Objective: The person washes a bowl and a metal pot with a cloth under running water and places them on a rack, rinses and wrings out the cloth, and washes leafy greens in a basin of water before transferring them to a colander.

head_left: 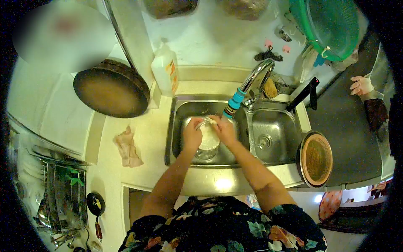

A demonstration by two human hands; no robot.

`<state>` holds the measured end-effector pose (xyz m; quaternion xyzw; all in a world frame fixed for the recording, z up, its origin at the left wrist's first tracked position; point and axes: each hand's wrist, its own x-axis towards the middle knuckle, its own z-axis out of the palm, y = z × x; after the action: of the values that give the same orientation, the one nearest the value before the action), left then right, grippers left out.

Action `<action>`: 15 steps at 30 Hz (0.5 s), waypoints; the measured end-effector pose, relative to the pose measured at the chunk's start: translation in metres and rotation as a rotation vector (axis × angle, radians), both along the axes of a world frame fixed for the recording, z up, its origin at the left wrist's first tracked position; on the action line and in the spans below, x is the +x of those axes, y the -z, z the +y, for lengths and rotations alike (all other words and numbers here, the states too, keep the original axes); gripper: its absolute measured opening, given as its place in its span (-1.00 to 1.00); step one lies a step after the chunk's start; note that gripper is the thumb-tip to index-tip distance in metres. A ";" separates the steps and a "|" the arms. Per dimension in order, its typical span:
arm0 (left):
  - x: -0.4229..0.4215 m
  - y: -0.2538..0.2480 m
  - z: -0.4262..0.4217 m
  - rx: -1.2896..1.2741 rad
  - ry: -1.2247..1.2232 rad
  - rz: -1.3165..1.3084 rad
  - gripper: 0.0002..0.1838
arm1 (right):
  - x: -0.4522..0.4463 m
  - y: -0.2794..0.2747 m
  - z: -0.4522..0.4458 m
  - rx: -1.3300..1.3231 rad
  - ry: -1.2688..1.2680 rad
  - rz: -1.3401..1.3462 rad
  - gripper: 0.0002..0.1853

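Observation:
In the large left basin of the steel sink [243, 163], both my hands close around a round container with a pale, whitish face [209, 138]. My left hand [193, 133] grips its left side. My right hand [224, 130] is curled at its upper right, and the fingertips of both hands nearly meet at the far edge. Something small and shiny shows between the fingertips, too small to name. A clear or metallic curved lower part shows below the pale face. The faucet's blue nozzle [233, 104] hangs just beyond my right hand.
A beige cloth [127, 147] lies on the left counter. A large dark pan [111, 88] and a white bottle [165, 69] stand behind it. An orange-rimmed strainer [315, 159] sits right of the sink. A green basket [327, 29] hangs at upper right, above a pale glove [361, 85].

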<state>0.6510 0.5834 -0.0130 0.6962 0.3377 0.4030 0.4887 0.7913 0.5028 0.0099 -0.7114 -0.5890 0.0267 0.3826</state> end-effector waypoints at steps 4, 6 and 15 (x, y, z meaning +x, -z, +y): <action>0.008 0.008 -0.024 -0.158 -0.307 -0.200 -0.65 | -0.029 0.096 -0.010 0.015 0.441 0.378 -0.65; 0.015 0.021 -0.032 -0.183 -0.466 -0.300 -0.66 | -0.058 0.131 -0.011 0.053 0.603 0.707 -0.70; -0.013 -0.004 0.005 -0.148 0.139 0.079 -0.65 | 0.002 -0.004 -0.006 -0.200 -0.120 -0.008 -0.65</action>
<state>0.6385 0.5882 -0.0094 0.6953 0.3362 0.3143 0.5520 0.7936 0.4965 0.0134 -0.7096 -0.6264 0.1053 0.3051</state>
